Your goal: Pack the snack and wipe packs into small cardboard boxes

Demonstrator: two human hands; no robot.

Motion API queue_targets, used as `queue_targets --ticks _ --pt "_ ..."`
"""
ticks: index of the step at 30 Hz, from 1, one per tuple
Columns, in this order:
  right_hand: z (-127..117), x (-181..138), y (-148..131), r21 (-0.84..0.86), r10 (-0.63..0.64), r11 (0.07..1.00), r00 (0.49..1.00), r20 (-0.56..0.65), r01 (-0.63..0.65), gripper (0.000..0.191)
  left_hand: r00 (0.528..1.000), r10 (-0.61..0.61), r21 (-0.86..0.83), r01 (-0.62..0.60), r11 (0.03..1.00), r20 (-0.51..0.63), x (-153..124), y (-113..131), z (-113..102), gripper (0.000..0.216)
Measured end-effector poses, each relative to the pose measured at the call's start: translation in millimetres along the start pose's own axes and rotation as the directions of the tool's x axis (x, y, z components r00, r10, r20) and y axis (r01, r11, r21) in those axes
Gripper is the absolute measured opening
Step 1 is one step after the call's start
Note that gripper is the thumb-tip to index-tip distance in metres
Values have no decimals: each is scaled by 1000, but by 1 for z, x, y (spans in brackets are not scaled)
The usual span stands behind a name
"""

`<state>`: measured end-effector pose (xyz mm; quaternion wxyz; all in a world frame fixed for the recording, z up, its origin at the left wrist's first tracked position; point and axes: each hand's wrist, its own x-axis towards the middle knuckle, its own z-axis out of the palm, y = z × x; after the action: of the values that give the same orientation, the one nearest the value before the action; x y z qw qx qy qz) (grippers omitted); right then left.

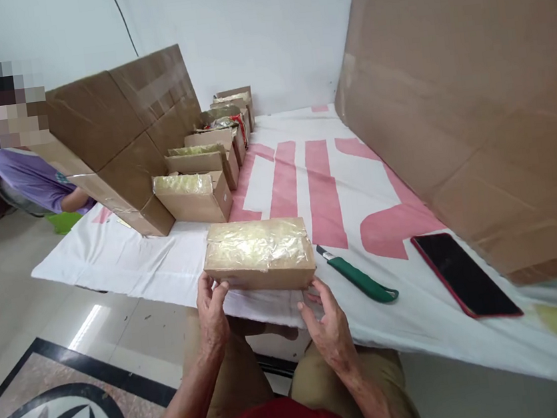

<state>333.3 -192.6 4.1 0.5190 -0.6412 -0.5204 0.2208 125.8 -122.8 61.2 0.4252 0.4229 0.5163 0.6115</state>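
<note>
A small cardboard box (261,279) lies in front of me near the table's front edge, its top covered with shiny clear tape over a yellowish layer. At its lower left corner, my left hand (213,317) has the thumb against the front face and the fingers by the side. My right hand (329,324) is at the lower right corner, fingertips against the box and thumb held apart below. To the right of the box lies a green-handled utility knife (362,280) with its blade toward the box.
A phone (467,275) lies at the right. Several open cardboard boxes (194,202) line up beside a wall of stacked cartons (133,128). A large cardboard sheet (463,114) leans at the right. A person in a purple sleeve (33,176) is beyond the cartons. White-and-pink cloth (324,190) covers the table.
</note>
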Motion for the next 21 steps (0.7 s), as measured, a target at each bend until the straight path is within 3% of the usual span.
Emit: queue_targets --ticks 6,10,14,18,21 --pt "-35 9 7 -81 -22 997 996 -87 15 45 988 32 43 -26 999 -152 15 5 -1 58" --pt "-52 27 -1 -147 -23 989 996 -92 9 48 996 47 40 -44 998 -76 17 4 11 63" --pt "-35 31 -25 -148 -88 985 996 -22 84 47 998 37 10 -36 999 -43 17 8 15 62" --pt "-11 27 -37 -122 -174 977 984 32 177 43 997 26 10 -25 1000 -71 24 17 1 59" --pt "-23 34 -23 -189 -261 944 962 74 271 39 999 22 -18 -23 1000 -46 29 20 -9 59"
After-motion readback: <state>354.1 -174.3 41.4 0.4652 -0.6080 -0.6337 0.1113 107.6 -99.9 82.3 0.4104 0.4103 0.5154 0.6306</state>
